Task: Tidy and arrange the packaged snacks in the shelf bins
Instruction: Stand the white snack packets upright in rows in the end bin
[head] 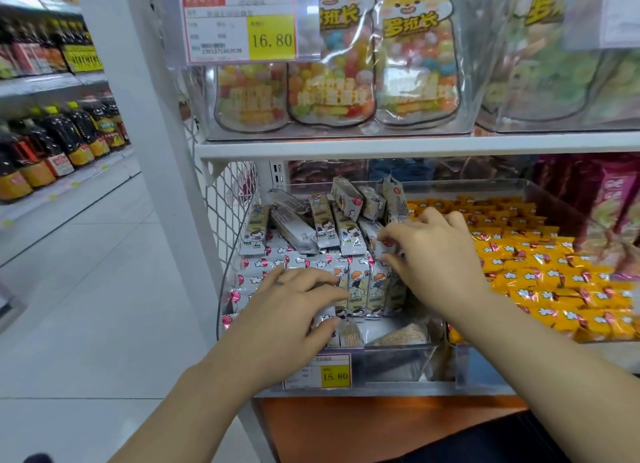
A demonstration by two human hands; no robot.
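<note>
Right hand [433, 254]: your fingers are curled, with thumb and forefinger closed on one white packet [382, 242] at centre frame, over the middle of the bin.
Packet's axis: its long side looks to run up and down the frame and tilted, roughly in line with the standing row just below it; much of it is hidden by your fingers.
What the move turns on: the standing row [362, 289] lies straight below and slightly left of your grip, so in my judgement the packet needs only a short drop toward you, kept upright, to join that row.
Nearer hand: your right is already on the packet. Your left is nearer to the row.
Left hand [287, 306]: released, with fingers stretched flat across the near-left packets and touching their tops; it grasps nothing that I can see.
Loose heap [311, 227]: the packets at the back of the bin lean at mixed angles and are unsorted.
Clear bin [221, 289]: it holds the white packets. A bare patch of floor shows at its front right, with a few packets lying flat there.
Orange packets [536, 272]: they fill the neighbouring compartment at right of frame, laid in rows.
Upper bin [346, 130]: it holds the candy bags [415, 67] standing side by side, on the shelf above.
Price tag [334, 372]: it is fixed on the bin's front wall, below your left hand.
</note>
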